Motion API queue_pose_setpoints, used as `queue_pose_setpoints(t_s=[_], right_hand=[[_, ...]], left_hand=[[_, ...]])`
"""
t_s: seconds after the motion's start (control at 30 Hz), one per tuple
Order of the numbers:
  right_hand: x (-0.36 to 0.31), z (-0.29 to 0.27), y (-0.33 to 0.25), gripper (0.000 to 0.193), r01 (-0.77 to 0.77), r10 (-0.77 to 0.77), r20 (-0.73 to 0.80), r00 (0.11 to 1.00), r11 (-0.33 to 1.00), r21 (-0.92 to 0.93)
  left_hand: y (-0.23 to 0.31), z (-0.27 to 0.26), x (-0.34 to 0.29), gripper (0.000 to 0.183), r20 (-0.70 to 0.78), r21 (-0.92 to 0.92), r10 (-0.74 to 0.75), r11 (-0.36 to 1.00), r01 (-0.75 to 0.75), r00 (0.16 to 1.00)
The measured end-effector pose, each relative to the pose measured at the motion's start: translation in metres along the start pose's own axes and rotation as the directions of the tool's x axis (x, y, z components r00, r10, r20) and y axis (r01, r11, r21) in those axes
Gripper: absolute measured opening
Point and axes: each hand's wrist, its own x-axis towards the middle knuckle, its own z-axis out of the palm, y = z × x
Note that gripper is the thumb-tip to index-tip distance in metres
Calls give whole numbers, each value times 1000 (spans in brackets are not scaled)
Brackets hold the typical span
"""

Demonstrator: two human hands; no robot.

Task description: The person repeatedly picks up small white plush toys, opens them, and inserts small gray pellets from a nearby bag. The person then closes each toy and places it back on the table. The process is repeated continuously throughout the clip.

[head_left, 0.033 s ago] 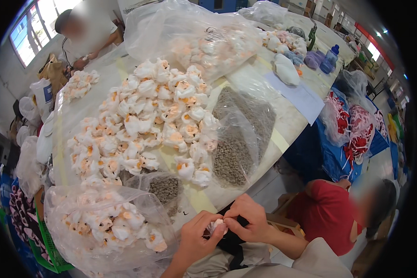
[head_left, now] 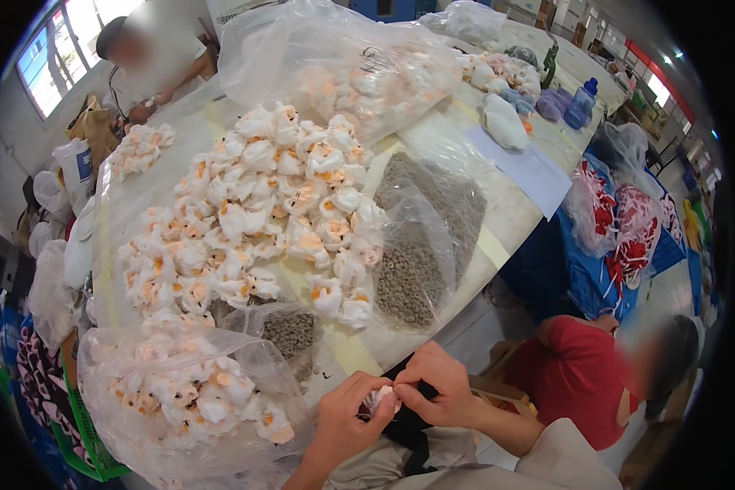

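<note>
Your left hand (head_left: 347,415) pinches a small white-and-peach piece (head_left: 385,398) between thumb and curled fingers, over your lap beside the table (head_left: 510,206); your right hand (head_left: 439,388) pinches its upper edge, thumb and forefinger tips nearly meeting.
</note>
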Motion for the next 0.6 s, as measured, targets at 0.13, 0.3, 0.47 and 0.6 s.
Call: queue_pose_setpoints(t_s=[0.13,0.3,0.47,0.6], right_hand=[[-3,1,4,9,5,-5,-32,999,1000,-25],[-1,3,8,8,-48,47,-12,999,999,-13],[3,3,10,9,-2,3,12,1000,996,-93],[24,-8,18,10,47,-71,-68,995,949,-312]], left_hand=[[3,3,3,15,-32,39,21,999,-20,999],[-4,7,2,12,-69,69,68,996,-63,995],[-7,11,5,9,-142,81,65,995,-54,988],[-22,9,8,10,-218,61,19,998,-6,976]])
